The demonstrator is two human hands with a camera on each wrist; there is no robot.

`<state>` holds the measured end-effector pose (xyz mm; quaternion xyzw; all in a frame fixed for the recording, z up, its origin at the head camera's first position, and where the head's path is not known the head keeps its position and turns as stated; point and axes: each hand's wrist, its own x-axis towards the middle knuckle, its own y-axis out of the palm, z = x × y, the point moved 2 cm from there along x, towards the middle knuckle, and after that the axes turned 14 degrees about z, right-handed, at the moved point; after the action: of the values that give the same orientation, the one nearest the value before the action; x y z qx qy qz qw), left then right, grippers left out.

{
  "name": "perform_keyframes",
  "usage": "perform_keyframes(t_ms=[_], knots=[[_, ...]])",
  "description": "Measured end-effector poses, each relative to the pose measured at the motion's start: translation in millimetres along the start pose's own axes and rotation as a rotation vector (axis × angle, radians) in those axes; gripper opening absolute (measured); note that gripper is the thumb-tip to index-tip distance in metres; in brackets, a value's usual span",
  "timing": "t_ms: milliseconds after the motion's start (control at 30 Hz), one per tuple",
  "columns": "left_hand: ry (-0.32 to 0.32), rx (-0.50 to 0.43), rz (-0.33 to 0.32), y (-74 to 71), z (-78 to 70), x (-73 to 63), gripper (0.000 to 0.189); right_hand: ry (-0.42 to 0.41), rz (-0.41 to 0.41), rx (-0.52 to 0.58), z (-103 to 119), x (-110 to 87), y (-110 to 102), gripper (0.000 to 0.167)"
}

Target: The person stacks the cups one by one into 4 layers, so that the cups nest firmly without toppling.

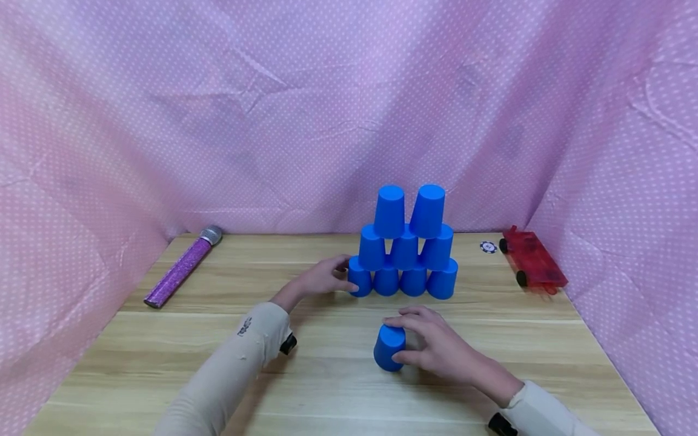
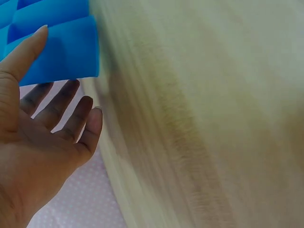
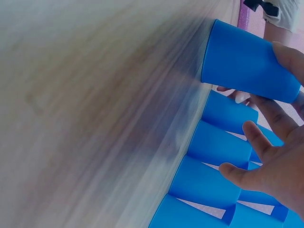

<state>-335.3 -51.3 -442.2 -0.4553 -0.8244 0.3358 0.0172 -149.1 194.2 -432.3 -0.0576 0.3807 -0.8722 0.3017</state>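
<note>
A stack of upside-down blue cups [image 1: 405, 251] stands on the table, with several in the bottom row, three above and two on top. At the stack's lower left end, my left hand [image 1: 325, 277] has its thumb along the front of the end cup [image 2: 66, 50] and its relaxed fingers behind it. Closer to me, my right hand [image 1: 444, 348] holds a separate upside-down blue cup [image 1: 389, 349] between thumb and fingers. In the right wrist view, that cup [image 3: 247, 61] stands near the table surface, the stack behind it.
A purple glitter microphone [image 1: 182, 267] lies on the left of the wooden table [image 1: 322, 387]. At the right are a poker chip [image 1: 488, 247] and a red toy car [image 1: 531, 259] by the edge. Pink dotted cloth [image 1: 305, 121] hangs around the back and sides.
</note>
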Motion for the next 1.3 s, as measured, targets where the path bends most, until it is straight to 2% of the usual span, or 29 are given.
perform_keyframes(t_ms=[233, 633, 767, 900, 1067, 1167, 1300], knots=[[0.022, 0.005, 0.009, 3.9, 2.8, 2.6, 0.065, -0.013, -0.003, -0.013, 1.3, -0.6, -1.3, 0.054], [-0.001, 0.005, -0.009, 6.5, 3.7, 6.7, 0.063, 0.027, -0.018, -0.03, 6.3, -4.6, -6.2, 0.055], [0.006, 0.017, -0.008, 6.4, 6.3, 7.1, 0.064, 0.067, -0.065, 0.024, 10.5, -12.7, -19.6, 0.055], [0.001, 0.016, -0.01, 5.9, 8.0, 6.7, 0.062, 0.072, -0.127, 0.016, 15.0, -23.7, -37.1, 0.058], [-0.005, -0.002, -0.006, 6.0, 8.2, 6.2, 0.062, 0.04, -0.219, -0.052, 21.9, -36.1, -59.0, 0.058], [0.007, -0.008, -0.001, 6.3, 6.9, 5.8, 0.062, 0.001, -0.266, -0.061, 28.8, -42.7, -73.6, 0.056], [0.012, -0.009, 0.011, 6.4, 5.7, 6.2, 0.063, -0.047, -0.355, -0.125, 41.7, -52.8, -96.4, 0.057]])
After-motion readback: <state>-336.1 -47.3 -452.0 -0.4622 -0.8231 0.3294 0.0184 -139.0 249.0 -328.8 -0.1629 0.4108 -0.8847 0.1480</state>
